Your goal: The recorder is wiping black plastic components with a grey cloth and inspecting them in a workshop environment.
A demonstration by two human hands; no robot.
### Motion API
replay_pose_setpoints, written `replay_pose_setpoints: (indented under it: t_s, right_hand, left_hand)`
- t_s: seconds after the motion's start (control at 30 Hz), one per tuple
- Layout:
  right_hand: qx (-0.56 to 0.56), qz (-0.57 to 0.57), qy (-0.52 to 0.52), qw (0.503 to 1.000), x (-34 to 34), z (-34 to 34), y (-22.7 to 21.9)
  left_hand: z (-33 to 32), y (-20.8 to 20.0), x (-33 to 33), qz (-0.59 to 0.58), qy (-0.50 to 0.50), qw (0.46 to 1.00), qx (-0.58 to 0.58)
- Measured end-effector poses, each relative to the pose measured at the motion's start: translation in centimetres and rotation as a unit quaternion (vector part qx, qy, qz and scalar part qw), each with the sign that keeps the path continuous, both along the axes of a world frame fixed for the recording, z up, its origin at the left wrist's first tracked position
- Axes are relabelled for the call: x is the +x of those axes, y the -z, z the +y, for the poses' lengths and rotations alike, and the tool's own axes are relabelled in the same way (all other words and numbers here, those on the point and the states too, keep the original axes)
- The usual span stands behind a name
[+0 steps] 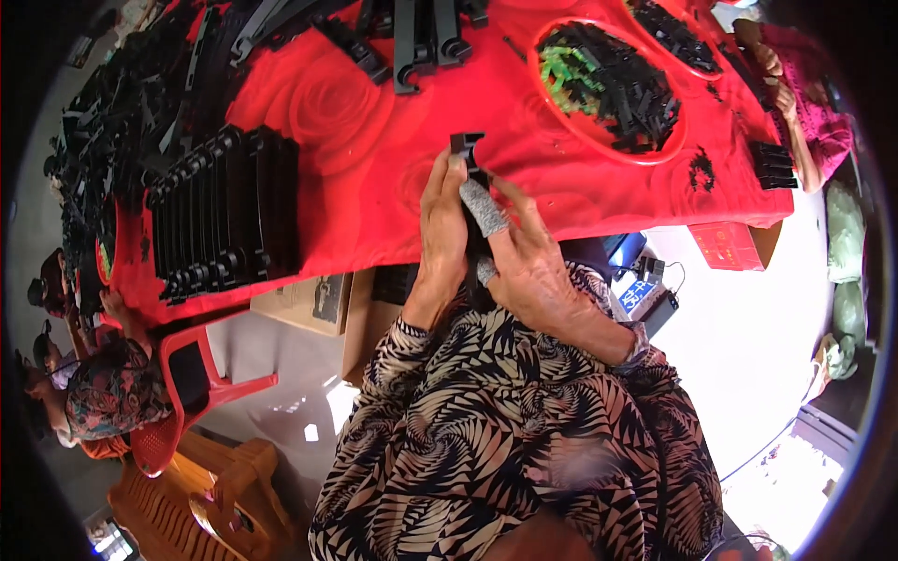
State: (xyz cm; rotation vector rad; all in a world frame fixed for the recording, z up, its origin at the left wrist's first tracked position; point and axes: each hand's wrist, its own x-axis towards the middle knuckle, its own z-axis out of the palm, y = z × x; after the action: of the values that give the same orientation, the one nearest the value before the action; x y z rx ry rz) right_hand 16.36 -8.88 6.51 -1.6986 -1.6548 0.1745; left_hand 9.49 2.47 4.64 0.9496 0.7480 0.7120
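Both my hands hold one long black plastic part [465, 150] upright at the near edge of the red-covered table [365, 150]. My left hand [440, 224] grips it from the left. My right hand [524, 252] grips it from the right, with grey cloth wraps on two fingers. The part's top end sticks up above my fingers; its lower length is hidden between my hands. A row of finished black parts [224, 215] lies to the left of my hands.
A red round basin [608, 84] of small black and green pieces sits at the back right. Long black strips [421, 37] lie at the back. Another person [795, 103] works at the right end, others sit at the left [103, 383]. A cardboard box [318, 299] is under the table.
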Motion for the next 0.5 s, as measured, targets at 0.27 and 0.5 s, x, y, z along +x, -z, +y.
replay_pose_setpoints:
  t_s: [0.27, 0.5]
  right_hand:
    - [0.048, -0.041, 0.013, 0.998, 0.4, -0.5, 2.0]
    - [0.116, -0.036, 0.043, 0.992, 0.2, -0.3, 1.7]
  left_hand:
    - [-1.0, 0.9, -1.6, 0.027, 0.052, 0.998, 0.020]
    - [-1.9, 2.5, -2.8, 0.061, 0.069, 0.992, 0.091]
